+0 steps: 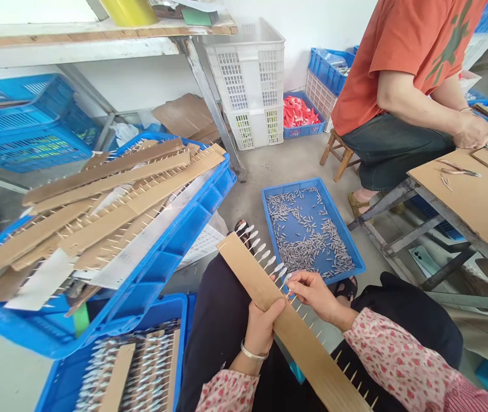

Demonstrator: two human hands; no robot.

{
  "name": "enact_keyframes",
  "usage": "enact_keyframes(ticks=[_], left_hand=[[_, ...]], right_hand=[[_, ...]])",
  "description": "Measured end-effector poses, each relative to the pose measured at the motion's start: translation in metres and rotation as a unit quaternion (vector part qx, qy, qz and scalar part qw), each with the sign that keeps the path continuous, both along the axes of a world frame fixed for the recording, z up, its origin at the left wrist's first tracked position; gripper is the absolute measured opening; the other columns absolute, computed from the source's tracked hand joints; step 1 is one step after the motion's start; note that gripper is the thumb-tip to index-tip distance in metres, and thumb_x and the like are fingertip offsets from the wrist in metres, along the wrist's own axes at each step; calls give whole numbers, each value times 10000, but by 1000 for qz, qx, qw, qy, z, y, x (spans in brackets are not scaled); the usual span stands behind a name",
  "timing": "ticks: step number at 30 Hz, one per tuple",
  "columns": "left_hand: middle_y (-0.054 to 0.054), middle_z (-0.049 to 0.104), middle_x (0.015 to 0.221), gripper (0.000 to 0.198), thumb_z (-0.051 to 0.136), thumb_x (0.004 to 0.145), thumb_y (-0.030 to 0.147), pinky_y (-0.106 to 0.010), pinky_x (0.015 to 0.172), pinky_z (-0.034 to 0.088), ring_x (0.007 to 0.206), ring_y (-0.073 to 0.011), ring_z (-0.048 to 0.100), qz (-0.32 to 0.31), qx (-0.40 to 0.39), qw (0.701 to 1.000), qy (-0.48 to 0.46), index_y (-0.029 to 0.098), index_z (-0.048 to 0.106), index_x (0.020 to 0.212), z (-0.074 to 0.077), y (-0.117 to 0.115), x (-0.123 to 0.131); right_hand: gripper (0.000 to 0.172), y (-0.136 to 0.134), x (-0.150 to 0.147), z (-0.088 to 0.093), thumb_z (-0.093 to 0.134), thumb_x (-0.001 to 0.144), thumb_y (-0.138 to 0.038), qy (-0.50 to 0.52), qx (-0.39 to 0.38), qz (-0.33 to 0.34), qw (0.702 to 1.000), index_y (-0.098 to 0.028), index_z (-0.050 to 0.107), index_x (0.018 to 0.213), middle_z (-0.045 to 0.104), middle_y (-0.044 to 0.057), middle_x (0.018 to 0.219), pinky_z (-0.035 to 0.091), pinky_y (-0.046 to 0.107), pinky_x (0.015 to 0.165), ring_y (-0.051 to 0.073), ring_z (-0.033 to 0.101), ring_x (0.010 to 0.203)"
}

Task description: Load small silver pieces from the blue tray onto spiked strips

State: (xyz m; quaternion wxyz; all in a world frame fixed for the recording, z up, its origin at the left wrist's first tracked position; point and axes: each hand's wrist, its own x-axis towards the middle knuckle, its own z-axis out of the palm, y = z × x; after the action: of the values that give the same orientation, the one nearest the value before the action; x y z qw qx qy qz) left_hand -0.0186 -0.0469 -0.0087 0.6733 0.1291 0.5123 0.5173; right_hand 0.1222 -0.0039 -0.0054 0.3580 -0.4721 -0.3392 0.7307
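My left hand point(263, 329) grips a long cardboard strip point(295, 332) that lies slantwise over my lap, with a row of thin sticks along its right edge. The upper sticks carry small silver caps point(261, 249); the lower sticks are bare. My right hand point(314, 292) pinches a small silver piece point(289, 278) at the stick just below the capped ones. A blue tray point(272, 197) of loose silver pieces lies on the floor right beyond my hands.
A large blue crate point(183, 229) at left holds several bare stick strips. Below it a blue bin point(158, 312) holds capped strips. A person in an orange shirt point(402, 51) sits at right by a cardboard-topped table point(462, 200). White crates point(250, 80) stand behind.
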Motion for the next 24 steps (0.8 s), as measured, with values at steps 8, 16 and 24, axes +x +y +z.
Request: enact_keyframes(ticks=[8, 16, 24], left_hand=[[-41, 707, 827, 800, 838, 565, 213, -337, 688, 541, 764, -234, 677, -3, 8, 1000, 13, 171, 514, 1295, 3, 3, -1], [-47, 711, 849, 726, 857, 524, 184, -298, 672, 537, 731, -203, 665, 4, 8, 999, 39, 142, 599, 1201, -3, 0, -2], [-59, 724, 883, 739, 808, 628, 292, -365, 755, 545, 784, -234, 691, -6, 16, 1000, -4, 181, 516, 1298, -1, 2, -2]], right_hand=[[364, 3, 2, 9, 692, 719, -522, 21, -30, -9, 999, -187, 574, 802, 628, -2, 662, 118, 217, 403, 54, 311, 407], [354, -3, 2, 2, 696, 730, -500, 14, -3, 3, 1000, -181, 561, 658, 444, -64, 487, 127, 225, 404, 55, 247, 401], [360, -2, 0, 5, 687, 720, -521, 20, -38, 9, 999, -178, 580, 709, 611, -3, 667, 125, 221, 417, 56, 303, 430]])
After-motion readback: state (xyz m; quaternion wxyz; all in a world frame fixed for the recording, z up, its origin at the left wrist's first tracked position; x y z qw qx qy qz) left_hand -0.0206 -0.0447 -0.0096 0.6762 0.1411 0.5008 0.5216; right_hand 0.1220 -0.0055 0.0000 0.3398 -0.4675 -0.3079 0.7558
